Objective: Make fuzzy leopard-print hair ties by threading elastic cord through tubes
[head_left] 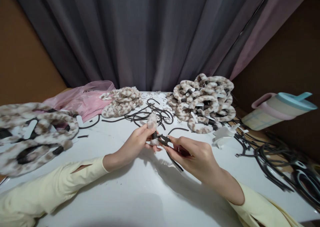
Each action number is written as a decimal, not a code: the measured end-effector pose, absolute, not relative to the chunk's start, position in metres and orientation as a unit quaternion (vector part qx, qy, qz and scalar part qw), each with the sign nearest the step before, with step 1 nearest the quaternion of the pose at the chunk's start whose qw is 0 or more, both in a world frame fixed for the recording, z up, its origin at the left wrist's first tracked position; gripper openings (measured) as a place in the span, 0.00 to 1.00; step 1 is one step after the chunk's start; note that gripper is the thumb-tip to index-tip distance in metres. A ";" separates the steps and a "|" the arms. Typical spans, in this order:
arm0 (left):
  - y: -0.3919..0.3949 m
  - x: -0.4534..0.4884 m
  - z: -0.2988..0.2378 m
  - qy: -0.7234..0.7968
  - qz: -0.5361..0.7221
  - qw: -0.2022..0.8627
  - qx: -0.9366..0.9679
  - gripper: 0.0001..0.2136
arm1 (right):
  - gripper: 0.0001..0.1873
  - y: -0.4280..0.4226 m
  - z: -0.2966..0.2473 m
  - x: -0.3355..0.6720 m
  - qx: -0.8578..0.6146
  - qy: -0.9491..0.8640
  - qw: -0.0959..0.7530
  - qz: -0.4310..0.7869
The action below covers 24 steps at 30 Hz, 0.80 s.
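Observation:
My left hand (135,140) is closed around a fluffy white-and-brown furry piece (152,121), held upright above the white table. A dark band (154,135) crosses its lower part. In my right hand (197,153) is a small black hand tool that looks like pliers or snips (165,140). Its jaws point left and meet the furry piece at the dark band; whether they grip it I cannot tell. A black cord end (176,163) shows below the right fingers. The left fingertips are partly hidden behind the furry piece.
Furry spotted rings lie heaped at the right (207,99), at the left (37,153) and in a back stack (122,102). Black cords (160,115) are scattered behind my hands. A pink plastic bag (85,95), crumpled white paper (222,137), a lidded tumbler (272,112) and coiled cords (267,160) surround them.

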<state>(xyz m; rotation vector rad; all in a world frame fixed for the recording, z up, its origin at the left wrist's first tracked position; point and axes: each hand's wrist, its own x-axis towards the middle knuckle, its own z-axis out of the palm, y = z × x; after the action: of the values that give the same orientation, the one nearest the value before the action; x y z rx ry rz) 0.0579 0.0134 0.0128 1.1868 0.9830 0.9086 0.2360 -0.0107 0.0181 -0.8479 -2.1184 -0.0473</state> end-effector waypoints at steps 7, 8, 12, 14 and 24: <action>0.014 0.058 0.010 0.432 0.396 0.628 0.512 0.15 | 0.11 -0.009 0.017 0.236 -0.325 -0.845 0.424 -0.024; 0.014 0.058 0.010 0.432 0.396 0.629 0.511 0.15 | 0.11 -0.009 0.017 0.236 -0.323 -0.846 0.423 -0.021; 0.015 0.059 0.010 0.432 0.401 0.631 0.504 0.15 | 0.11 -0.009 0.013 0.236 -0.331 -0.846 0.418 -0.003; 0.014 0.060 0.010 0.434 0.408 0.629 0.500 0.15 | 0.12 -0.009 0.011 0.236 -0.341 -0.842 0.419 0.009; 0.006 0.069 -0.007 0.446 0.475 0.617 0.441 0.11 | 0.17 -0.010 0.001 0.225 -0.385 -0.808 0.446 0.026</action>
<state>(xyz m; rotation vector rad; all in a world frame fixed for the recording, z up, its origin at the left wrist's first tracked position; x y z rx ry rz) 0.0689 0.0059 -0.0068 1.0155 1.0262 1.0928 0.2249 -0.0103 0.0006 -0.9541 -2.0008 0.0650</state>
